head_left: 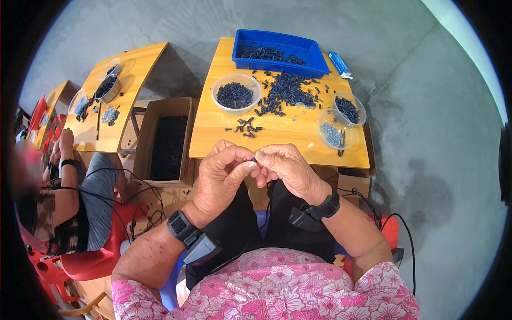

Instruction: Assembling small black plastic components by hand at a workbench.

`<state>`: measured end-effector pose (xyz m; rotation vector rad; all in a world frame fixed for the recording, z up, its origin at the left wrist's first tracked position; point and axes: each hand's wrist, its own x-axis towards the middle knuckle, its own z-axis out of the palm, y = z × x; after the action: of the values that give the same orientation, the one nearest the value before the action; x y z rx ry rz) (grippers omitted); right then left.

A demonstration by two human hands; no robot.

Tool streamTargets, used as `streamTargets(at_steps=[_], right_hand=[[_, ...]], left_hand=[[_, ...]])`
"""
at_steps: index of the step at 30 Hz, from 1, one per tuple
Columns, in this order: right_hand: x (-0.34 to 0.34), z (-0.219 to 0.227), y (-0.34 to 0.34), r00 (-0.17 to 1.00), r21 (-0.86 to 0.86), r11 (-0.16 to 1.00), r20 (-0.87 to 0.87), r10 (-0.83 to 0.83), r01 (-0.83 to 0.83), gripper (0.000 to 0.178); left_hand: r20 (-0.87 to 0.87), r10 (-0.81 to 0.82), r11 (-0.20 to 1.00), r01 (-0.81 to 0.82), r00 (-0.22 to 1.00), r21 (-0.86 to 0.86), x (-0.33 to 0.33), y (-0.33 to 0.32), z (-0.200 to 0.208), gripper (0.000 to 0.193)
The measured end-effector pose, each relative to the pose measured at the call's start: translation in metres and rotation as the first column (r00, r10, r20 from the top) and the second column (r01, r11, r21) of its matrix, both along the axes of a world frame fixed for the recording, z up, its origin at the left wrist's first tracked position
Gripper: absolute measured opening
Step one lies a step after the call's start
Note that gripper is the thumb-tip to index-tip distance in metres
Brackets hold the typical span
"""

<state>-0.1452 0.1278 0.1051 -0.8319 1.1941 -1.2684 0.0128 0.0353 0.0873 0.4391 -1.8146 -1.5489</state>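
My left hand (225, 172) and my right hand (292, 169) meet just off the front edge of the yellow wooden table (213, 144). Thumbs and fingers of both are closed in a pinch on one small dark part (254, 159), mostly covered by the fingertips. Beyond them, a few loose black plastic pieces (248, 128) lie scattered on the tabletop. Farther back is a big heap of similar black pieces (290, 89). A clear round tub (236, 109) full of black pieces stands left of the heap.
A blue tray (320, 63) with black pieces sits at the table's far edge, beside a blue-white box (340, 65). On the right are tubs of black pieces (348, 110) and small silvery parts (332, 133). A cardboard box (143, 149) stands left; a co-worker (64, 197) sits beyond.
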Motion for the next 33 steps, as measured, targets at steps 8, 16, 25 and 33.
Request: streamTargets(at_steps=[8, 16, 25, 33], right_hand=[[-0.002, -0.006, 0.0, 0.996, -0.006, 0.999, 0.075, 0.05, -0.05, 0.033], [0.009, 0.001, -0.002, 0.828, -0.21, 0.974, -0.559, -0.049, -0.084, 0.02], [0.013, -0.007, -0.002, 0.689, -0.413, 0.901, -0.693, -0.214, -0.135, 0.026], [0.012, -0.011, -0.003, 0.685, -0.44, 0.883, -0.694, -0.219, -0.163, 0.026]], left_hand=[[0.087, 0.073, 0.967, -0.049, 0.994, -0.25, 0.001, -0.01, -0.005, 0.019], [0.056, -0.229, 0.967, 0.22, 0.972, 0.129, 0.002, -0.003, -0.008, 0.055], [0.254, -0.102, 0.938, 0.178, 0.962, -0.299, 0.007, -0.004, 0.018, 0.044], [0.215, -0.099, 0.941, 0.161, 0.972, -0.297, 0.004, 0.0, 0.013, 0.044]])
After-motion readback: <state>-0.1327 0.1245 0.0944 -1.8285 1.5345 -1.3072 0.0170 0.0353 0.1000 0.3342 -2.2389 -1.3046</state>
